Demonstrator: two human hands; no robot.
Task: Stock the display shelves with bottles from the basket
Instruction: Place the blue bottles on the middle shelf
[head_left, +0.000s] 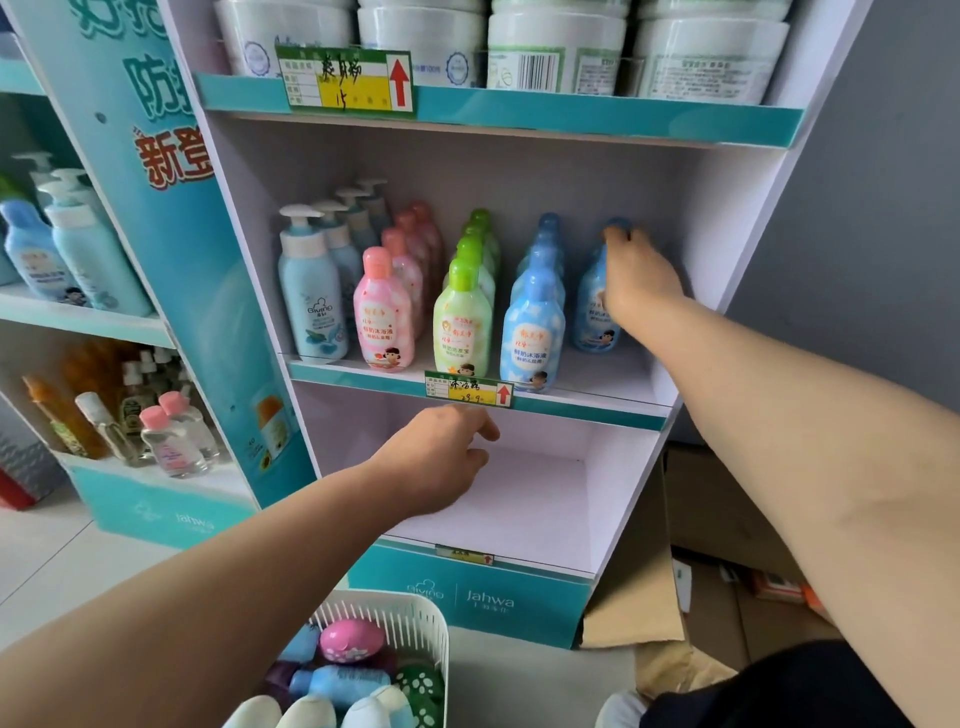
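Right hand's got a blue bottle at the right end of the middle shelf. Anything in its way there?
Nothing visible. The right hand grips the blue bottle upright on the middle shelf; the shelf in front of it is bare, and the blue row stands to its left.

This place is a shop. A branded cardboard display stand (519, 597) holds rows of identical bottles (462, 312), handwritten price tags (470, 391) are fixed on the shelf edges, and barcoded tubs (550, 52) stand above.
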